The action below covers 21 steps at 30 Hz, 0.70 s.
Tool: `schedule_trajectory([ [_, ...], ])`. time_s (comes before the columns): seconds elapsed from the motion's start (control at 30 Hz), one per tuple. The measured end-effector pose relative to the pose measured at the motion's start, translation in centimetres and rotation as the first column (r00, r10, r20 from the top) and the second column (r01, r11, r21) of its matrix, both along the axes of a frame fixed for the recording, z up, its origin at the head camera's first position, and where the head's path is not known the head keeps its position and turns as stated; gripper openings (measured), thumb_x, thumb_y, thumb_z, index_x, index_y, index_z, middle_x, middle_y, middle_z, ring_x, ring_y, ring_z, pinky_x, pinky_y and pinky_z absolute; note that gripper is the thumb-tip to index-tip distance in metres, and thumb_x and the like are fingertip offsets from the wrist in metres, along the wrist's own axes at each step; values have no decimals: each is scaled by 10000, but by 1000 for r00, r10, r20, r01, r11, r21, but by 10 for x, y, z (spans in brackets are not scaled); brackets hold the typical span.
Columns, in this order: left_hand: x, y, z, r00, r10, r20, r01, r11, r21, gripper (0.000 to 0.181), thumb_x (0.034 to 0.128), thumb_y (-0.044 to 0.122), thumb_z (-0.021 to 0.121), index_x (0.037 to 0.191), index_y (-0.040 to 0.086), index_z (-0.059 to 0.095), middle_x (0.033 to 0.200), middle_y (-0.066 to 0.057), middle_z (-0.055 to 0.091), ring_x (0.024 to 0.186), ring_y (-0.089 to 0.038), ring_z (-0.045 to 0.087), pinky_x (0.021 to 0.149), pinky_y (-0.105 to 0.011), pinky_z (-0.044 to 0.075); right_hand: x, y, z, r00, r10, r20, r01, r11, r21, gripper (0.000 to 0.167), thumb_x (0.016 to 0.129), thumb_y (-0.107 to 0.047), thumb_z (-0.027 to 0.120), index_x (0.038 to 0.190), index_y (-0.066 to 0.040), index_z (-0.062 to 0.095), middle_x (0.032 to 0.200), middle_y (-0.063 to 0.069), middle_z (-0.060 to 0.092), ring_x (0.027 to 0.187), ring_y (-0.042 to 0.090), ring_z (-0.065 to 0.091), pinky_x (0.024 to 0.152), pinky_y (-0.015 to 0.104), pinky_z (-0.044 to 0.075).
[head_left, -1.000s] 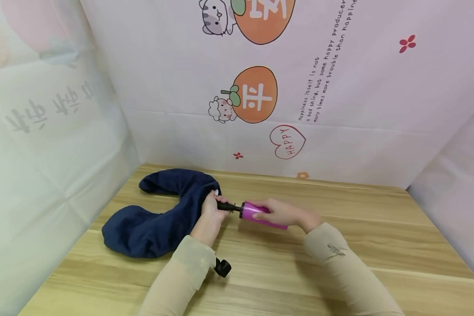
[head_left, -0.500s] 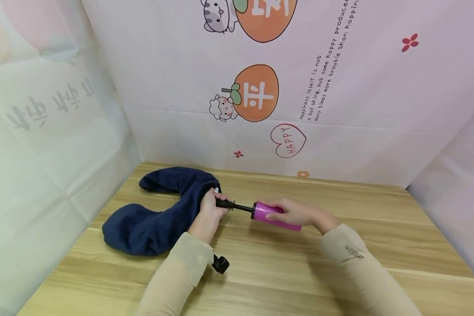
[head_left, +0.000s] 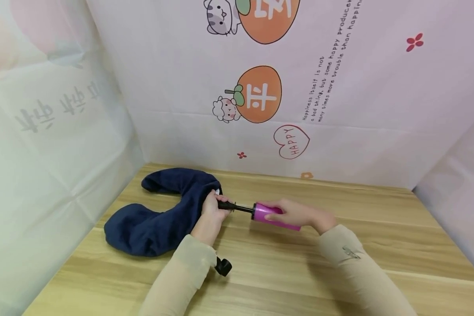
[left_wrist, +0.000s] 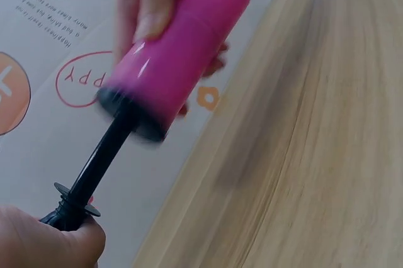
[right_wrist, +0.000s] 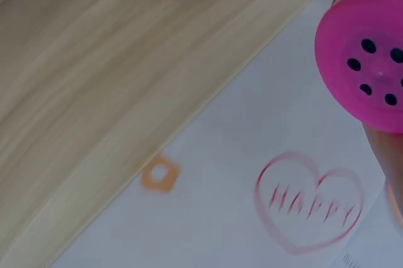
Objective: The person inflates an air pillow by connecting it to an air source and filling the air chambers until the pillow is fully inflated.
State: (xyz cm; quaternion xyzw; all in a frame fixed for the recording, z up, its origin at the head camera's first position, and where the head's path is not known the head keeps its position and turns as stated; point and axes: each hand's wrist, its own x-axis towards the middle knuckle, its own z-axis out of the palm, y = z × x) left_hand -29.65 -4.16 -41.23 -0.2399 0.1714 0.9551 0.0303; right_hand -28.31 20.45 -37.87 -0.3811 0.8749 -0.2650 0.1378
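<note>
A navy U-shaped neck pillow (head_left: 154,224) lies at the left of the table. At its right side, my left hand (head_left: 212,213) grips the black end of a hand pump against the pillow, where a small white part shows. The pump's pink barrel (head_left: 266,212) is held in my right hand (head_left: 296,213), fingers wrapped round it. Between the hands a stretch of black rod (left_wrist: 104,158) is exposed. In the right wrist view, the barrel's end cap (right_wrist: 378,79) shows several round holes. My left hand hides the joint between pump and pillow.
A wood-grain table (head_left: 359,245) spans the front. White printed sheets (head_left: 181,79) hang behind it and at both sides. A black fitting (head_left: 223,266) sticks out beside my left sleeve.
My right hand has drawn the pink barrel to the right, away from my left hand, baring more rod. Over the last half second it stays about the same. The pillow keeps its place.
</note>
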Motion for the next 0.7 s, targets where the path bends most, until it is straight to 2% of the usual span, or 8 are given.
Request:
schedule_trajectory([
  [0.13,-2,6,2,1000,-6,-1,6,1000,-27,397,1134,261,369,766,121,320,591,33,365,523,-113,348,662,-274,333,-3,-31,0,995,20,-96,-16,999,36,534,1062,-223,588,1513,24,447,1178,147,680,899,142,608,845,366,521],
  [0.23,-3,7,3,1000,8,7,-8,1000,-17,405,1133,266,375,757,124,317,567,40,361,509,-110,343,656,-269,327,-4,-39,2,990,21,-141,-14,999,52,530,1057,-194,596,1525,2,442,1236,175,667,924,164,616,840,373,524],
  [0.43,-6,4,5,1000,-14,11,14,1000,7,410,1130,272,387,753,127,316,557,39,366,508,-108,347,644,-265,318,0,-19,4,995,-36,-91,42,997,58,526,1057,-224,603,1530,-45,459,1166,106,666,913,170,590,836,393,509],
  [0.6,-5,2,4,999,-36,13,37,999,-24,407,1132,270,377,755,126,324,553,40,369,505,-114,353,634,-269,333,4,1,0,998,-28,-61,30,999,31,544,1059,-268,601,1522,-20,460,1062,46,652,884,161,577,840,401,497],
  [0.7,-3,0,2,1000,-23,21,24,999,-23,412,1133,268,370,750,124,322,551,40,366,503,-117,351,636,-275,334,6,10,-2,999,-22,-43,23,1000,17,551,1057,-277,603,1513,-2,464,1060,34,645,895,158,571,849,397,493],
])
